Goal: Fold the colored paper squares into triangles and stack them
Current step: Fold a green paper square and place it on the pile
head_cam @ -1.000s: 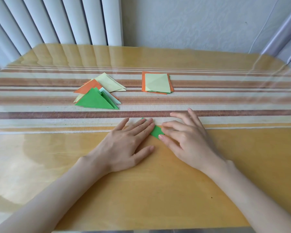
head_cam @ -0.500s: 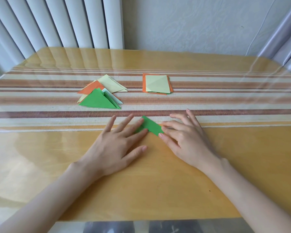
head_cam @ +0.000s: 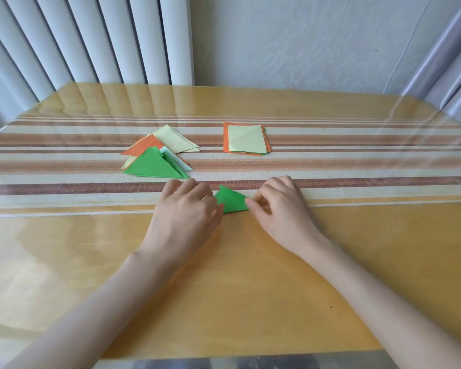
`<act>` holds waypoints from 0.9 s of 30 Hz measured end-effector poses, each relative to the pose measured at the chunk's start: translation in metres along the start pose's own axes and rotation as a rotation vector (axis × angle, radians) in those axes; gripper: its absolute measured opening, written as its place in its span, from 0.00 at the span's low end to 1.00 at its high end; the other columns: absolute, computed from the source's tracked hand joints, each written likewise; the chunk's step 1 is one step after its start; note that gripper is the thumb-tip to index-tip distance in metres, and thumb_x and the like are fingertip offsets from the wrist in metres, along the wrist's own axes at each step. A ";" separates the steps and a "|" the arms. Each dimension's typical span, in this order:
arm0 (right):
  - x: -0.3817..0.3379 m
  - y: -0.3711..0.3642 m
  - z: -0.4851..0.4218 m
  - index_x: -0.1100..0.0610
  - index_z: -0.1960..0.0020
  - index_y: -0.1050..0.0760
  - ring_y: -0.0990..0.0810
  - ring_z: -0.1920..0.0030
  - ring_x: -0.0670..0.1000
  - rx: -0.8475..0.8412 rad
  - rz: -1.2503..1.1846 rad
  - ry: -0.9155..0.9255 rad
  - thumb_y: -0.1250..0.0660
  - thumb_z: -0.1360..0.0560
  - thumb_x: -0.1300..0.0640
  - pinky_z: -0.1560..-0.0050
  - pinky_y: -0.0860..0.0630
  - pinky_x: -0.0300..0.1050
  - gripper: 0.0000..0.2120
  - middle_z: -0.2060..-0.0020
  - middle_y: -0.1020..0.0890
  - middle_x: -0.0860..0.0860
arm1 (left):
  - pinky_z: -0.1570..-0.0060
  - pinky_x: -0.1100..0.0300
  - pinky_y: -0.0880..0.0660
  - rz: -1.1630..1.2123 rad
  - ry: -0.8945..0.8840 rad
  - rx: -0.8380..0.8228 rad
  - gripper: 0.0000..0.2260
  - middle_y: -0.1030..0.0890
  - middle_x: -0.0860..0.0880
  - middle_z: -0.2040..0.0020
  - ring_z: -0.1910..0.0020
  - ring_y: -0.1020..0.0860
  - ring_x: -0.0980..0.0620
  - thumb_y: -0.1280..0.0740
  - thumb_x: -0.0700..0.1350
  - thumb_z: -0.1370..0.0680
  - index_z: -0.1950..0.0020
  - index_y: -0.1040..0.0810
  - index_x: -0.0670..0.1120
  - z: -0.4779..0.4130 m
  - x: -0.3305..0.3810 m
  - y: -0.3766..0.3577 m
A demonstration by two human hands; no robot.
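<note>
Green triangle [head_cam: 230, 201] lies mid-table, between our hands | left hand [head_cam: 186, 209] curls onto its left edge, right hand [head_cam: 280, 206] pinches its right corner (nothing else held) | risk: uneven pull springs the crease; sloppy drop scatters the loose triangle pile [head_cam: 155, 163]

No readable text, labels — no numbers

Centre frame, folded paper [head_cam: 230, 200]: green. Centre left, triangle pile [head_cam: 155, 166]: green, orange, pale yellow, light blue. Square stack [head_cam: 246, 138]: pale yellow over orange. Runner [head_cam: 357, 166]: brown-cream stripes. Tabletop [head_cam: 250, 288]: honey yellow.
</note>
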State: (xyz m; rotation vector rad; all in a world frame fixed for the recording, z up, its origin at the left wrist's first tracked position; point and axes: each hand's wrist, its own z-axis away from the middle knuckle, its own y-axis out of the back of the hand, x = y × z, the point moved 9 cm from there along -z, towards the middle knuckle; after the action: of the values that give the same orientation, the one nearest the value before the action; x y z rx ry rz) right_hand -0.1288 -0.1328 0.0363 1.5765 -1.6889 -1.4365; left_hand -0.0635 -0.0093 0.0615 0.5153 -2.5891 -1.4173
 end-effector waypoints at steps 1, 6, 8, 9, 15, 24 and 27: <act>0.003 -0.001 -0.002 0.61 0.59 0.21 0.30 0.51 0.54 -0.007 -0.029 -0.056 0.35 0.22 0.53 0.46 0.31 0.50 0.13 0.59 0.23 0.51 | 0.61 0.53 0.28 -0.003 0.016 -0.016 0.13 0.22 0.49 0.64 0.63 0.23 0.44 0.39 0.47 0.25 0.65 0.21 0.44 -0.003 0.005 -0.003; 0.014 -0.009 0.005 0.54 0.67 0.35 0.35 0.49 0.54 -0.148 -0.033 -0.256 0.39 0.21 0.53 0.45 0.35 0.47 0.16 0.60 0.30 0.49 | 0.68 0.53 0.25 0.040 0.033 -0.119 0.05 0.21 0.49 0.63 0.65 0.22 0.45 0.36 0.42 0.30 0.62 0.20 0.45 -0.002 0.018 -0.028; 0.016 -0.008 0.007 0.54 0.60 0.31 0.36 0.48 0.54 -0.143 0.049 -0.203 0.37 0.23 0.50 0.43 0.36 0.48 0.10 0.56 0.30 0.49 | 0.67 0.53 0.25 0.036 0.027 -0.147 0.09 0.20 0.48 0.60 0.64 0.22 0.45 0.39 0.44 0.28 0.59 0.19 0.46 0.000 0.017 -0.032; 0.016 -0.005 0.008 0.55 0.52 0.29 0.35 0.46 0.55 -0.112 0.053 -0.153 0.35 0.24 0.50 0.41 0.36 0.48 0.09 0.52 0.29 0.51 | 0.67 0.53 0.25 0.032 0.016 -0.151 0.11 0.20 0.48 0.59 0.63 0.22 0.45 0.41 0.45 0.27 0.57 0.18 0.46 0.001 0.018 -0.032; 0.015 -0.007 0.007 0.51 0.34 0.26 0.41 0.27 0.47 -0.319 -0.135 0.269 0.40 0.24 0.45 0.27 0.45 0.48 0.21 0.32 0.30 0.47 | 0.59 0.52 0.24 0.104 0.021 -0.211 0.17 0.20 0.48 0.54 0.57 0.21 0.45 0.45 0.47 0.25 0.47 0.18 0.45 0.001 0.015 -0.038; 0.023 -0.003 -0.002 0.56 0.52 0.18 0.25 0.44 0.52 -0.145 -0.286 0.205 0.40 0.24 0.46 0.40 0.30 0.47 0.18 0.48 0.19 0.48 | 0.46 0.54 0.33 0.323 0.004 -0.288 0.17 0.20 0.51 0.43 0.47 0.21 0.49 0.44 0.48 0.22 0.43 0.19 0.47 0.004 0.009 -0.041; 0.022 -0.004 -0.005 0.56 0.57 0.20 0.27 0.48 0.50 -0.086 -0.297 0.123 0.38 0.25 0.45 0.44 0.32 0.44 0.16 0.54 0.21 0.48 | 0.48 0.56 0.33 0.381 -0.023 -0.323 0.17 0.20 0.52 0.42 0.48 0.22 0.53 0.44 0.48 0.22 0.42 0.18 0.48 0.006 0.009 -0.038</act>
State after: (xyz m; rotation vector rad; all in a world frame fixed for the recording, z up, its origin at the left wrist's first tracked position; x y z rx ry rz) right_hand -0.1284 -0.1535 0.0276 1.8852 -1.3488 -1.4921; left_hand -0.0650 -0.0266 0.0259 -0.0372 -2.2437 -1.6510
